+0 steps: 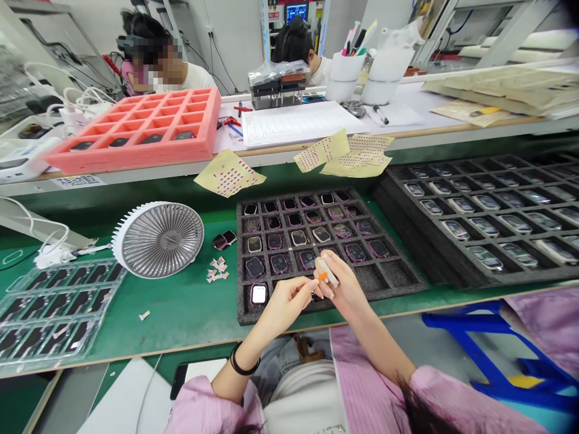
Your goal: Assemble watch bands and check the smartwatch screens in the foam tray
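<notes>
The left hand pinches a small orange sliver; the right hand grips a pale rectangular strip, both just above a black foam tray.

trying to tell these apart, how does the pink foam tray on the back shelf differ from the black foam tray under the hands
The pink foam tray sits up on the white upper shelf, while the black foam tray lies lower on the green mat. The pink tray holds dark watch-like cases only along its front row; the black tray has most compartments filled. Both are grids of compartments.
</notes>
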Demonstrator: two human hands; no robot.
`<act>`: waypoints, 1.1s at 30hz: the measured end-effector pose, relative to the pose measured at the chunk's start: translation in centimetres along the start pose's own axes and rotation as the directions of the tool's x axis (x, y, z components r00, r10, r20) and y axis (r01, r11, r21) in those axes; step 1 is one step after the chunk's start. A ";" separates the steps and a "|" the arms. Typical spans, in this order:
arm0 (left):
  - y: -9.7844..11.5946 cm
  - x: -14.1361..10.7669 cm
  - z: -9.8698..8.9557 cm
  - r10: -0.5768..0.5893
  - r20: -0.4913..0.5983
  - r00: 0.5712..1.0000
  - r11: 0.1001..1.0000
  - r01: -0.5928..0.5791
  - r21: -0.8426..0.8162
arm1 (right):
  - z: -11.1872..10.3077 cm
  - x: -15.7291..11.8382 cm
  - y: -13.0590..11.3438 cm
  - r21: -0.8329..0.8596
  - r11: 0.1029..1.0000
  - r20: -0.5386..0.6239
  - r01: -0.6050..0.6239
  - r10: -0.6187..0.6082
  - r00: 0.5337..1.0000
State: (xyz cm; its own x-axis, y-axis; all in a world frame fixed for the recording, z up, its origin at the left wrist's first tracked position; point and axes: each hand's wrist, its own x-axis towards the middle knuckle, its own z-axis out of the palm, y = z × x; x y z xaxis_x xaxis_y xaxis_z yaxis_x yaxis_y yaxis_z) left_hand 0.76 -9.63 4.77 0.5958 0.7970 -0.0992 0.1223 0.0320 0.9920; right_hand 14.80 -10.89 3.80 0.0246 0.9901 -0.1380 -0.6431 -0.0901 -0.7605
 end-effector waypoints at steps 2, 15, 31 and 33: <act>0.1 0.0 0.0 -0.004 0.003 1.000 1.000 0.004 0.006 | 0.0 0.0 0.0 0.009 1.000 0.008 0.005 -0.005 1.000; 0.1 0.2 -0.4 0.003 0.055 0.999 0.999 -0.001 -0.044 | -0.1 0.0 0.3 -0.020 0.999 0.044 -0.041 0.042 0.998; -1.6 0.8 -0.3 0.015 -0.158 0.987 1.000 -0.016 -0.006 | -1.4 -0.5 1.8 -0.337 0.929 -0.107 0.153 -0.199 0.974; -1.7 -0.3 -2.4 0.026 -0.293 0.956 0.992 0.011 0.125 | -4.0 -0.7 0.8 -0.561 0.790 -0.167 0.246 -0.399 0.901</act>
State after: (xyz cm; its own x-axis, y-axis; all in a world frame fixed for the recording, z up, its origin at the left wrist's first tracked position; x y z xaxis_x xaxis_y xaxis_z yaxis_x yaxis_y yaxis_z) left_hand -1.53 -8.41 3.35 0.3403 0.9392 -0.0456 0.2269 -0.0350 0.9733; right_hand 17.33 -12.06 0.81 0.4070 0.9105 0.0728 -0.0726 0.1117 -0.9911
